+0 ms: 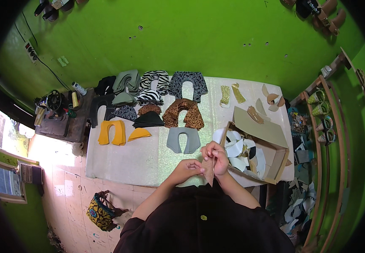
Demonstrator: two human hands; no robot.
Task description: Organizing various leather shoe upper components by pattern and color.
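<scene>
Close to my body, at the table's front edge, both hands hold a tan, striped, flat cut piece (209,170) that narrows toward its lower end. My left hand (189,168) pinches its left edge between thumb and fingers. My right hand (217,157) is closed on its upper part, with the fingers curled. Just beyond my hands lies a grey U-shaped cut piece (174,141). Right of my right hand stands an open cardboard box (271,164) holding white, black and gold offcuts (237,152). The exact material of the held piece cannot be made out.
Stacks of U-shaped pieces cover the table (123,166): yellow (117,130), leopard-patterned (172,114), zebra-striped (159,78). Gold strips (224,95) lie far right. A sewing machine (54,103) stands left, a patterned stool (100,211) below, and a wooden shoe rack (317,168) right.
</scene>
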